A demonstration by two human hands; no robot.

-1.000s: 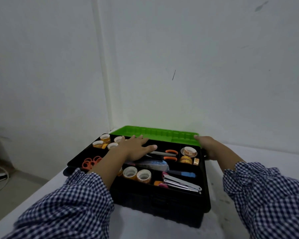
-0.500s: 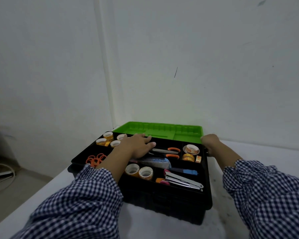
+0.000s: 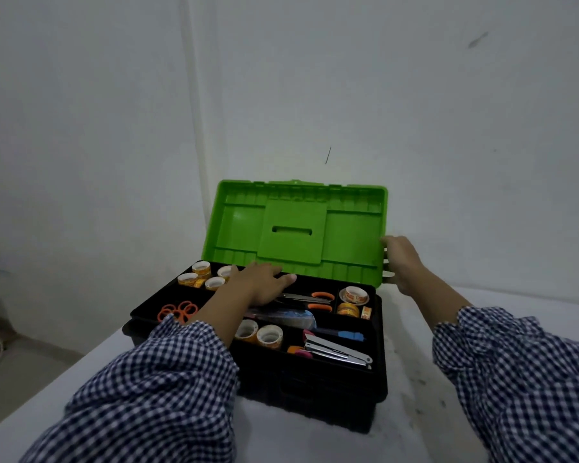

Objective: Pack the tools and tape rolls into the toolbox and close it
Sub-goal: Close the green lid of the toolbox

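Seen from the head view, the black toolbox (image 3: 315,389) sits on the white worktop (image 3: 415,412) in the corner of the room. Its green lid (image 3: 295,228) stands almost upright. The right hand (image 3: 403,265) grips the lid's right edge, thumb in front and fingers curled behind. The left hand (image 3: 259,284) lies flat with straight fingers on the tray, holding nothing, just beside the orange-handled scissors (image 3: 315,299). Tape rolls (image 3: 198,277) fill the back-left compartment, and a stapler (image 3: 335,350) lies at the front right.

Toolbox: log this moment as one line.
toolbox: packed | lid: upright, not shut | right hand: grips lid's right edge | left hand: flat, inside toolbox
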